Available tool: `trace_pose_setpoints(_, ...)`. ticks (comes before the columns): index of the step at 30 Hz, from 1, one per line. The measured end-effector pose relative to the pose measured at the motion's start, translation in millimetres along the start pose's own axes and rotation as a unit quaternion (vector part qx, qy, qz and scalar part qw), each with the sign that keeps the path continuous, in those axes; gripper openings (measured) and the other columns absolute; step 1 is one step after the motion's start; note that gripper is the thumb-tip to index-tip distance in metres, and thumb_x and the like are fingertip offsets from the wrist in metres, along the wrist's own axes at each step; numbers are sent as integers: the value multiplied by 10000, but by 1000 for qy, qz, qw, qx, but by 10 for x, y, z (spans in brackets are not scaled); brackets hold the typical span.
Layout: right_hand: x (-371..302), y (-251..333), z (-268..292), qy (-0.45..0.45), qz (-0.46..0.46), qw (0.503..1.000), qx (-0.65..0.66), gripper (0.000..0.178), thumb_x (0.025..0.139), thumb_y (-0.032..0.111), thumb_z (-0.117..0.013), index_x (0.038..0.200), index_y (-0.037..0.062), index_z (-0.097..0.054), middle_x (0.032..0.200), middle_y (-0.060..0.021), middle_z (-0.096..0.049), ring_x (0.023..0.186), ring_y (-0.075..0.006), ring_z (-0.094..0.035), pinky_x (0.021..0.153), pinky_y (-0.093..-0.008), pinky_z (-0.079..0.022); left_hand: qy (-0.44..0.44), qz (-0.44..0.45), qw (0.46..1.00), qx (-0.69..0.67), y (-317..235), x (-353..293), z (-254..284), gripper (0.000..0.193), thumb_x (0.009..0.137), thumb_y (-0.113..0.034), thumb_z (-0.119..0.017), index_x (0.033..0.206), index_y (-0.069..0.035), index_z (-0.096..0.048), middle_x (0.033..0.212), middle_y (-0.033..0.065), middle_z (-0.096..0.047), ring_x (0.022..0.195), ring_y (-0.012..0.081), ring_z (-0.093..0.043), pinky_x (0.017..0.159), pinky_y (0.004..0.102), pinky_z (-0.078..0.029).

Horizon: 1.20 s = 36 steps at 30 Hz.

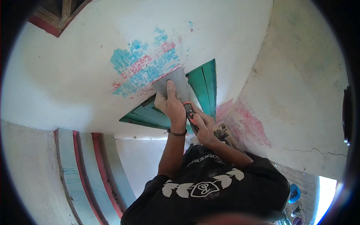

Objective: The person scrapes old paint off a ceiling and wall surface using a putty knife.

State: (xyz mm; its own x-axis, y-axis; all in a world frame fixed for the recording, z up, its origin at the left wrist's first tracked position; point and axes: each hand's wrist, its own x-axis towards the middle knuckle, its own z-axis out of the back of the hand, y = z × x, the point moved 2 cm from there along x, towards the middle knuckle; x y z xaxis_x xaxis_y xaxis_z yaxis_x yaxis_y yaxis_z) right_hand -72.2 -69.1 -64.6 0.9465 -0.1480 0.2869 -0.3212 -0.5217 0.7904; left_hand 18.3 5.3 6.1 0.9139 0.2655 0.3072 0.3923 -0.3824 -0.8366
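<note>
A wide scraper [182, 80] with a flat grey metal blade and a black-and-red handle lies against the white wall [93, 71]. My right hand [203, 125] is wrapped round its handle. My left hand [173, 105], a dark bracelet at the wrist, grips the blade with the thumb flat on its face; the other fingers are mostly hidden behind it. The blade's far edge meets the lower right end of a patch of blue and pink paint [144, 69], where the wall coating is broken up.
Green wooden panels [204, 84] stand on both sides of the blade, close to my hands. On the right, a side wall [300, 93] carries a pink patch and a crack. Red-edged upright bands [101, 161] stand at left, and a red-edged wooden frame [50, 26] at upper left.
</note>
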Motion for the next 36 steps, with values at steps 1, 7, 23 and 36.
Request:
trace_pose_setpoints(1, 34, 67, 53, 19, -33, 999, 15, 624, 1048, 331, -487, 1496, -87, -368, 1372, -160, -553, 1255, -163, -509, 1069, -232, -354, -16, -37, 998, 46, -2, 24, -52, 319, 969, -174, -659, 1136, 95, -620, 1007, 146, -693, 844, 201, -674, 748, 317, -557)
trace_pose_setpoints(7, 156, 220, 2, 5, -60, 998, -12, 593, 1060, 280, -436, 1467, -146, -368, 1241, -106, -591, 1074, -118, -527, 934, -255, -412, -22, -63, 996, 63, -93, 134, -172, 262, 971, -139, -636, 1086, 96, -638, 992, 104, -679, 800, 146, -630, 698, 284, -524)
trace_pose_setpoints(23, 110, 106, 33, -17, 10, 997, -73, 600, 1055, 318, -448, 1454, -129, -409, 1216, -96, -619, 1073, -134, -562, 928, -256, -441, -49, -5, 999, 5, -98, 39, -262, 268, 993, -175, -640, 965, 91, -634, 880, 38, -654, 762, 89, -532, 669, 257, -443)
trace_pose_setpoints(36, 75, 242, -13, -19, -26, 999, -39, 610, 1042, 282, -434, 1448, -168, -376, 1316, -194, -594, 1174, -192, -563, 1026, -297, -411, 2, 0, 999, 52, -43, 35, -198, 261, 995, -135, -591, 1083, 109, -622, 999, 185, -692, 798, 242, -711, 723, 334, -588)
